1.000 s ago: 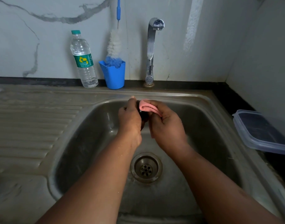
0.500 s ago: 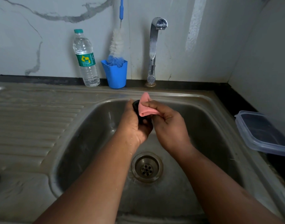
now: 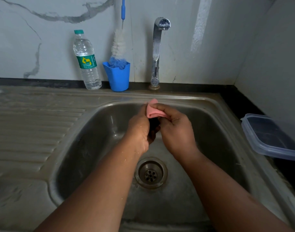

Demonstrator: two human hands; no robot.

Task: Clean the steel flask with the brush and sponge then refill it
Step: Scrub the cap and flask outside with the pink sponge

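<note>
Over the sink (image 3: 93,124) basin's middle, the left hand (image 3: 140,129) curls round a small dark object (image 3: 153,125), identity unclear; the right hand's (image 3: 176,129) fingers pinch a folded pink sponge (image 3: 152,111) against it.

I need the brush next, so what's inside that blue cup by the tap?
The blue cup holds the brush standing head down, handle up against the wall. Its blue tip bristles show at the rim; anything deeper is hidden by the cup wall.

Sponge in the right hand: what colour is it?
Pink. The sponge shows best in the head view, pinched by the right hand over the sink.
</note>
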